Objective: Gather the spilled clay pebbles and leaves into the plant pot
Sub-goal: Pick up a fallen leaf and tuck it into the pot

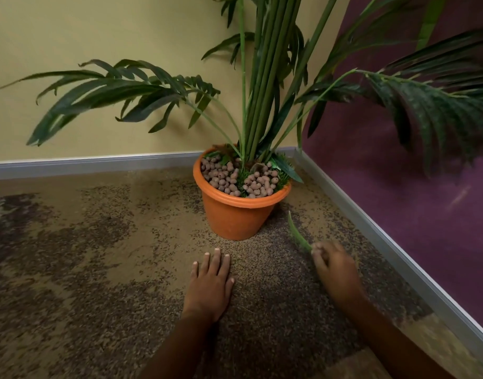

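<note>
An orange plant pot (236,214) stands in the corner of the room, filled with brown clay pebbles (229,177) and green leaves around a tall palm's stems. My right hand (334,265) pinches a long green leaf (297,233) just right of the pot's base, the leaf pointing up and away from the fingers. My left hand (211,280) rests flat on the carpet in front of the pot, fingers straight and spread, holding nothing. I see no loose pebbles on the carpet.
The mottled brown carpet (98,255) spreads to the left and front. A yellow wall (98,36) and a purple wall (426,201) meet behind the pot, with a grey skirting board (371,231). Palm fronds (112,88) hang low over both sides.
</note>
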Available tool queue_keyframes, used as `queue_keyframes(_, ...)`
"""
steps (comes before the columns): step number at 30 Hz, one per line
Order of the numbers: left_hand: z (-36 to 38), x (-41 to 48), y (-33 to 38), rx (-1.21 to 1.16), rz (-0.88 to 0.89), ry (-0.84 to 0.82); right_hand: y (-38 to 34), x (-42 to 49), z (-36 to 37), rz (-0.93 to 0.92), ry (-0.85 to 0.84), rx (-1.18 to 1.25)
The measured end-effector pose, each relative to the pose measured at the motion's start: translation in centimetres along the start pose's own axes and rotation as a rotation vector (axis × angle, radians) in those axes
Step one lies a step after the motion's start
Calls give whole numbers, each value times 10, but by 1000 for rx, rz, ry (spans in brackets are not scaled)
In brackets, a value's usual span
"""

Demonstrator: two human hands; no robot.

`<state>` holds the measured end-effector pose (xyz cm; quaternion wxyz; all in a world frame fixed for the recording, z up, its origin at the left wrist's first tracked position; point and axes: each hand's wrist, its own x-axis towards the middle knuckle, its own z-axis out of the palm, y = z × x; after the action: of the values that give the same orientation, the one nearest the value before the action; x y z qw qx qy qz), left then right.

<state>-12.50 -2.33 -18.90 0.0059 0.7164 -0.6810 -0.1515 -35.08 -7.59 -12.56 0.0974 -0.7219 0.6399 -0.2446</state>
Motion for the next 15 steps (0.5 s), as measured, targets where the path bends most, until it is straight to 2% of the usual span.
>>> queue_keyframes(3,-5,-3,-2,12,4,-40,-29,1,-19,-243,162,-16)
queue_keyframes(7,-13,-4,1,17,-6,-116,-76,26,-45,-492,270,-151)
queue_keyframes(12,-22,-4,3,-9,-17,-208,-131,69,-63,-685,326,-314)
queue_keyframes(15,-24,-5,1,-6,-12,-234,-145,87,-65,-758,364,-508)
